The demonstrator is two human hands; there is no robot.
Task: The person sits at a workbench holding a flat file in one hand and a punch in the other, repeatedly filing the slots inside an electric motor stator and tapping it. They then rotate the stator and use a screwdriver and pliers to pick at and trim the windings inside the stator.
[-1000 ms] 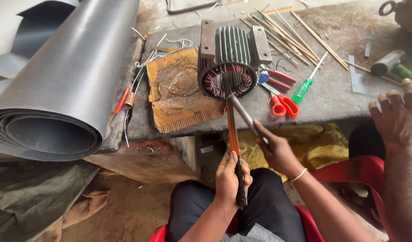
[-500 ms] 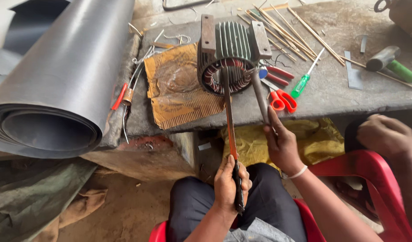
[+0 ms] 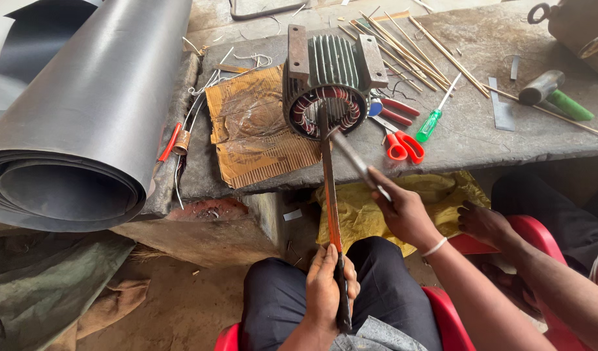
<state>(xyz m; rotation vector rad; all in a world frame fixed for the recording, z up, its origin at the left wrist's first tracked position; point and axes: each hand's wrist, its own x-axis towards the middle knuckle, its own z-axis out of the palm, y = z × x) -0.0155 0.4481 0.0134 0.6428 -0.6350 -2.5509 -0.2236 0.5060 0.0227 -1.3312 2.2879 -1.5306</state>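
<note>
A rough grey stone bench (image 3: pixel 481 140) carries a finned motor stator (image 3: pixel 331 81), which sits beside a torn cardboard sheet (image 3: pixel 256 133). Red-handled scissors (image 3: pixel 403 146), a green-handled screwdriver (image 3: pixel 432 123) and red pliers (image 3: pixel 396 109) lie right of the stator, thin wooden sticks (image 3: pixel 409 49) behind them, a hammer (image 3: pixel 552 94) farther right

Head camera, looking steeply down and forward from a seated person

The single view sits above the person's lap and faces the front edge of the stone table (image 3: pixel 481 140). It is close: knees and both hands fill the lower frame, the left hand (image 3: pixel 328 289) nearest the lens, the right hand (image 3: pixel 406 211) just beyond. A motor stator (image 3: pixel 331 84) stands centre-top, a grey sheet roll (image 3: pixel 84 130) fills the left, and another person's hand (image 3: pixel 484 224) enters from the right.
</note>
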